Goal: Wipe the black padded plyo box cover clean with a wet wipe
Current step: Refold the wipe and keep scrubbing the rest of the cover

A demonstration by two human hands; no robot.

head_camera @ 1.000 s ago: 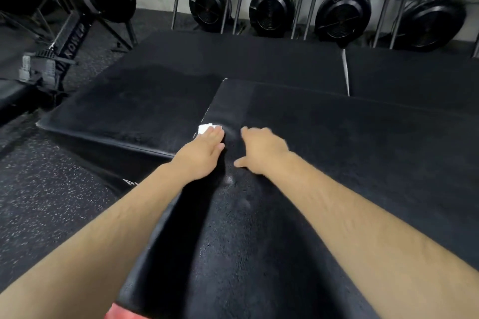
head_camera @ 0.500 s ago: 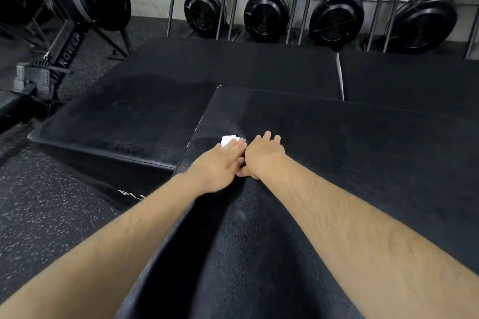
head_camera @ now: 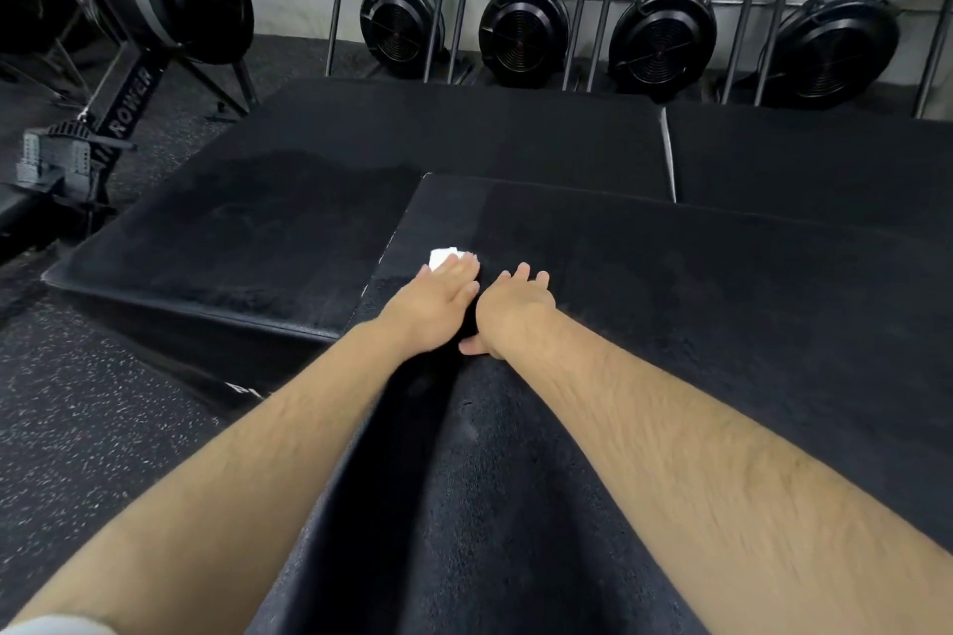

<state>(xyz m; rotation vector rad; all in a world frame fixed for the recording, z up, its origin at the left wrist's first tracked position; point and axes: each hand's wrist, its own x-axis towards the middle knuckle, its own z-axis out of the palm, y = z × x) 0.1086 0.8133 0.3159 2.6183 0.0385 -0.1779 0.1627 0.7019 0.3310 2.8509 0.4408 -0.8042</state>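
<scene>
The black padded plyo box cover fills the middle and right of the head view. My left hand lies flat on it near its left edge, straight fingers pressing down a folded white wet wipe that shows past the fingertips. My right hand rests flat on the cover right beside the left hand, fingers straight and holding nothing. A darker band runs along the cover's left side.
A lower black padded box lies to the left, with two more behind. A rower stands at far left. Upright rowers with round fan housings line the back wall. Speckled rubber floor lies at left.
Both hands slid forward along the cover's left side, the left pushing the wipe ahead. The right hand closed up beside the left.
</scene>
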